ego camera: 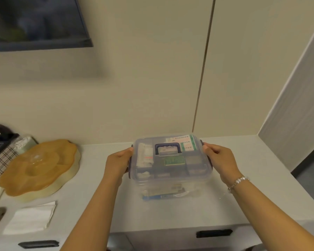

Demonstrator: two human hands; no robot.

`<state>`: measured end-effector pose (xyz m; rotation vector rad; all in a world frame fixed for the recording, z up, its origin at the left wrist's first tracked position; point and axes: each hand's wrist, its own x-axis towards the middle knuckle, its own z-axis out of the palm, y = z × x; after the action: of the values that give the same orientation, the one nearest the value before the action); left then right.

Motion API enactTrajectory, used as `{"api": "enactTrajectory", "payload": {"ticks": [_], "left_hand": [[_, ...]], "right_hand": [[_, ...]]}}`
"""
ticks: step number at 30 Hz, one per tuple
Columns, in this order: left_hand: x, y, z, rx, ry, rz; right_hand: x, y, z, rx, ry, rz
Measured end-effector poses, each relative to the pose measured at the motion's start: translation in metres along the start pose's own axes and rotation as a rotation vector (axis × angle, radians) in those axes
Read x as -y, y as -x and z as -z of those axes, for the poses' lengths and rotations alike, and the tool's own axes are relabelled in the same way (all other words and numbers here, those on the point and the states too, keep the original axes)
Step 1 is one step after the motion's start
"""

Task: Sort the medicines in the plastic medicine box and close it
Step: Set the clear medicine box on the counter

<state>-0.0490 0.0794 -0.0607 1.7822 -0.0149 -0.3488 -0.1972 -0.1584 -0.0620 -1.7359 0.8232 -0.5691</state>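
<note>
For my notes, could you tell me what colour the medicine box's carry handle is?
Dark navy blue handle, clearest in the head view.

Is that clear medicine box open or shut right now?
Shut, as far as shows: the lid sits flat on the medicine box, handle folded down. Whether the side latches are clipped, I cannot tell; hands cover them.

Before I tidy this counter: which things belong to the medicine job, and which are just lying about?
Job: plastic medicine box, its lid, medicines inside, left hand, right hand.
Lying about: amber lidded tray, white napkin, checked cloth.
</note>
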Motion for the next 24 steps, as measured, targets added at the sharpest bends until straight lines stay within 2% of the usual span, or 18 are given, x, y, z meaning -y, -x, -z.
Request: {"api": "enactTrajectory", "payload": {"ticks": [2,4,7,12,15,18,21,24], "left_hand": [[-0.0025,-0.0026,0.0038,0.032,-0.028,0.005],[-0.0021,-0.0047,0.0042,0.014,-0.114,-0.079],[0.0015,-0.0043,0.0001,-0.055,-0.256,-0.222],[0.0029,-0.0039,-0.0038,-0.151,-0.364,-0.308],[0.0045,-0.0032,-0.0018,-0.154,-0.363,-0.28],[0.0041,-0.004,0.0007,-0.128,-0.306,-0.232],[0.0008,-0.0034,0.003,-0.135,-0.182,-0.19],[-0.002,-0.001,0.0037,-0.127,-0.312,-0.267]], "right_hand": [[-0.0022,-0.0038,0.0005,-0.002,0.137,0.055],[-0.0027,-0.0058,-0.001,-0.021,0.317,0.124],[-0.0005,-0.0057,-0.0032,-0.049,0.413,0.188],[-0.0019,-0.0071,-0.003,-0.089,0.449,0.202],[-0.0034,-0.0057,-0.0025,-0.091,0.407,0.204],[-0.0039,-0.0042,-0.0018,-0.086,0.372,0.179],[-0.0035,-0.0075,-0.0004,-0.084,0.317,0.071],[0.0008,-0.0059,-0.0016,-0.044,0.334,0.068]]}}
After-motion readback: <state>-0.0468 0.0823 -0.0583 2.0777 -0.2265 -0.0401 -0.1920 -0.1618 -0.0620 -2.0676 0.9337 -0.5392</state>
